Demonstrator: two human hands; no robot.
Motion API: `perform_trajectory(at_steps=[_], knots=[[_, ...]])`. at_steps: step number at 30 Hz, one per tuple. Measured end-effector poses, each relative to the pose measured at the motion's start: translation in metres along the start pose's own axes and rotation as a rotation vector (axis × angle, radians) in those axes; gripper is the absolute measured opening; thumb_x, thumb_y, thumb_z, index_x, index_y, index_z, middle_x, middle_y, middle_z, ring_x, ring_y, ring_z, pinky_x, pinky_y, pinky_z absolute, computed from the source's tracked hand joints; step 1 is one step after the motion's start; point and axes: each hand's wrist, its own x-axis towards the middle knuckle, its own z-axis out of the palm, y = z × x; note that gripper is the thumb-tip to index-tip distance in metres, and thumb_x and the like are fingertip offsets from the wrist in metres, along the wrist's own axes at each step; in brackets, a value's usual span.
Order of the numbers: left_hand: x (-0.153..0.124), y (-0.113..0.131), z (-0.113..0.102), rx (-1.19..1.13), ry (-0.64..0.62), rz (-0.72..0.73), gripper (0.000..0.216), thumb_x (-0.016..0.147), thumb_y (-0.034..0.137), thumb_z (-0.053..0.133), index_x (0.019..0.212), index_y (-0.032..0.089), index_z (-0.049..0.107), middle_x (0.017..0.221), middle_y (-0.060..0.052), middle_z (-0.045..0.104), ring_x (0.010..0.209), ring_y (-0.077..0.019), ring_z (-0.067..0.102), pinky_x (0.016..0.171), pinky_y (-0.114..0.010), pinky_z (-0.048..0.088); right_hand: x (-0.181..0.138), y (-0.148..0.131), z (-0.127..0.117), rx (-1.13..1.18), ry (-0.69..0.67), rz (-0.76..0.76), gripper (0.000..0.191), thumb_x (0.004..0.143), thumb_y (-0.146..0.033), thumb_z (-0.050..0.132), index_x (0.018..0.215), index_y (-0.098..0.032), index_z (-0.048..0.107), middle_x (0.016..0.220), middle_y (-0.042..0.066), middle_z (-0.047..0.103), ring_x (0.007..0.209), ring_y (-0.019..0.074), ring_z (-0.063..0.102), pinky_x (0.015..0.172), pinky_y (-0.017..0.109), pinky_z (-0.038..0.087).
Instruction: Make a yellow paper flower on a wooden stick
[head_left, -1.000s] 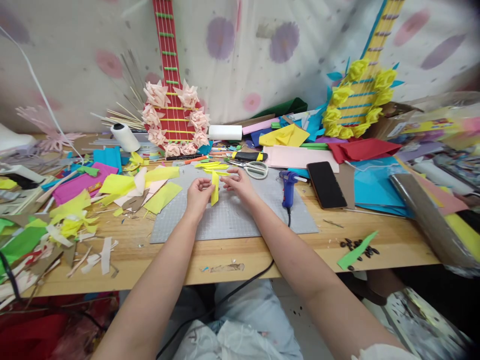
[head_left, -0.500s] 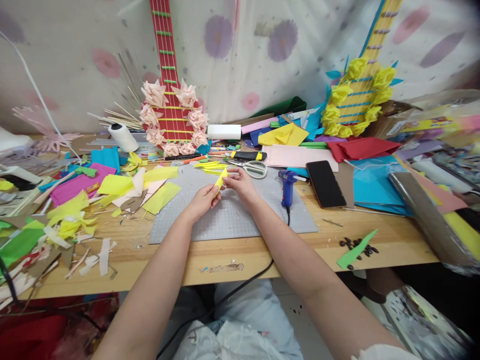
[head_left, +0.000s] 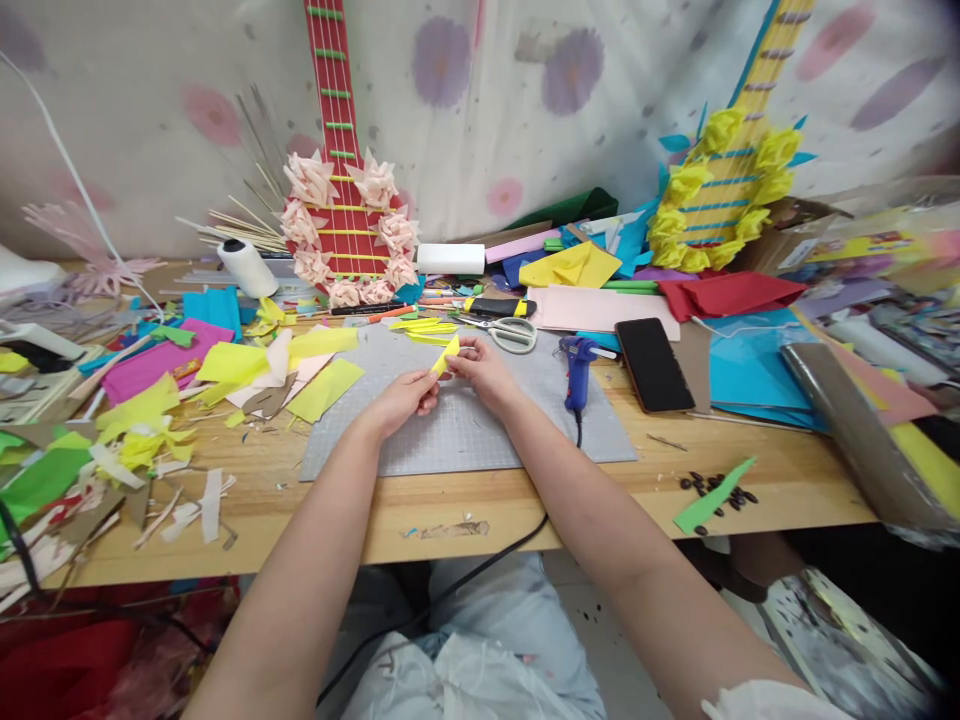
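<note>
Over the grey cutting mat (head_left: 465, 450), my left hand (head_left: 406, 398) pinches the lower end of a narrow piece of yellow paper (head_left: 447, 354). My right hand (head_left: 484, 369) closes its fingers on the same piece from the other side. The paper stands slanted, its pointed tip up and to the right. Just behind my hands lie several yellow paper strips (head_left: 424, 326) and a pair of scissors (head_left: 511, 333) with pale handles. A blue glue gun (head_left: 577, 375) rests on the mat to the right.
A phone (head_left: 654, 365) lies right of the glue gun. Green paper (head_left: 716, 495) covers part of some dark seeds near the front edge. Paper scraps (head_left: 150, 425) crowd the left. Behind stand a red paper guitar (head_left: 346, 240) and a yellow one (head_left: 720, 190). A black cable hangs over the edge.
The yellow paper now shows a shorter length between my hands, and my fingers have shifted slightly on it. The camera view has moved a little; the other things lie as before.
</note>
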Motion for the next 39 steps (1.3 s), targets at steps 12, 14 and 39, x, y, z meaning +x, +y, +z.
perform_trajectory(at_steps=[12,14,39], knots=[[-0.0055,0.0052,0.0011,0.007,-0.010,-0.062,0.023,0.073,0.029,0.060,0.084,0.009,0.059,0.058,0.002,0.046,0.044,-0.0033,0.039,0.041,-0.018,0.030,-0.0008,-0.0048,-0.0029,-0.043,0.071,-0.030,0.040,0.052,-0.028,0.071,0.082,-0.019,0.048,0.063,-0.006,0.057,0.055,0.0075,0.054,0.057,0.023,0.044],[-0.0055,0.0053,0.0019,-0.009,0.003,-0.064,0.028,0.073,0.034,0.060,0.087,0.010,0.059,0.073,-0.004,0.057,0.053,-0.0064,0.049,0.048,-0.021,0.040,-0.0005,-0.0043,-0.0044,-0.070,0.062,-0.035,0.038,0.052,-0.029,0.071,0.081,-0.018,0.049,0.063,-0.005,0.058,0.054,0.0073,0.054,0.056,0.023,0.044],[-0.0027,0.0004,0.0012,0.035,0.008,-0.015,0.024,0.074,0.032,0.059,0.088,0.014,0.054,0.077,-0.003,0.058,0.055,-0.0075,0.054,0.047,-0.021,0.042,0.0001,-0.0023,-0.0050,-0.098,0.006,-0.050,0.037,0.051,-0.030,0.074,0.077,-0.019,0.049,0.063,-0.004,0.060,0.057,0.0085,0.056,0.058,0.024,0.046]])
